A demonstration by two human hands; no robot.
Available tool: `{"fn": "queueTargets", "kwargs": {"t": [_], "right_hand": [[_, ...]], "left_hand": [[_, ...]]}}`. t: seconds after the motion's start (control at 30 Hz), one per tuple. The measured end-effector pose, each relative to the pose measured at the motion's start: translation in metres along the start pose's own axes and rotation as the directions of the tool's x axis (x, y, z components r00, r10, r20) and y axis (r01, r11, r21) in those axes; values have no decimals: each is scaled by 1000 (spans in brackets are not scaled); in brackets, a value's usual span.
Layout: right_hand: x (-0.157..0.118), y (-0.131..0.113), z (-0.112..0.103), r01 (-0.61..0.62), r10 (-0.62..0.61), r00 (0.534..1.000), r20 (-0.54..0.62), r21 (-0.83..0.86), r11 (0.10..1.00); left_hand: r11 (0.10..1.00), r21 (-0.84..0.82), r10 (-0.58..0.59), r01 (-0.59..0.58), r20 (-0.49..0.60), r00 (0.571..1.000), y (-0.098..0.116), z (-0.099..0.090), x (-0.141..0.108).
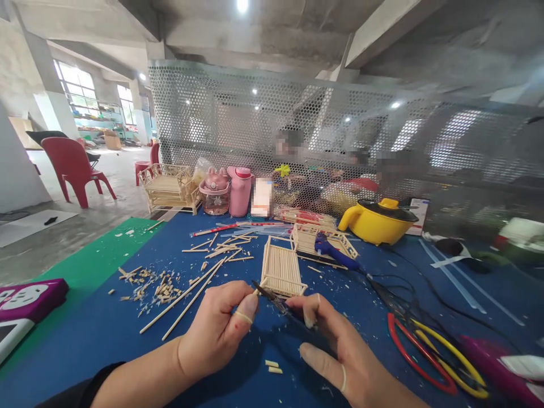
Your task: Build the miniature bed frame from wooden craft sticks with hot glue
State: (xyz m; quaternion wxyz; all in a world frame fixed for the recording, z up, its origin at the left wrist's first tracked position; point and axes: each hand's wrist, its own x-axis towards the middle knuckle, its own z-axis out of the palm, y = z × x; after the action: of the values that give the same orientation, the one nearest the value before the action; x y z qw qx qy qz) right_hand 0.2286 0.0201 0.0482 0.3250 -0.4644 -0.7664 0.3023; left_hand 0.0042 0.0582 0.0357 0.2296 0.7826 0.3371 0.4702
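Observation:
My left hand is closed in a pinch, with the light tip of a thin wooden stick showing at its fingertips. My right hand is curled loosely around a dark pointed cutting tool, its thumb held well apart from the fingers. The tool's blade reaches across to the stick; its handle is blurred and partly hidden. Both hands have pale bands on some fingers. Just beyond them lies a small slatted frame of wooden sticks. Two short cut stick pieces lie on the blue table top between my forearms.
Long wooden sticks and a heap of offcuts lie left. A blue glue gun rests on another stick frame. Behind stand a yellow pot, a pink bottle and a mesh screen. Red-and-yellow-handled pliers lie right.

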Motion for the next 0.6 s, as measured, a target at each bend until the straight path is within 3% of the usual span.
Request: {"fn": "queueTargets", "kwargs": {"t": [0.13,0.23,0.6], "right_hand": [[0,0,3,-36,37,996,77,-7,999],[0,-5,8,-30,34,997,64,-67,997],[-1,-17,14,-79,75,997,-33,-154,985]], "left_hand": [[1000,-9,26,-26,80,996,2,5,-2],[998,-25,68,-66,141,988,5,8,-4],[996,67,58,-64,88,994,4,15,-7]]}}
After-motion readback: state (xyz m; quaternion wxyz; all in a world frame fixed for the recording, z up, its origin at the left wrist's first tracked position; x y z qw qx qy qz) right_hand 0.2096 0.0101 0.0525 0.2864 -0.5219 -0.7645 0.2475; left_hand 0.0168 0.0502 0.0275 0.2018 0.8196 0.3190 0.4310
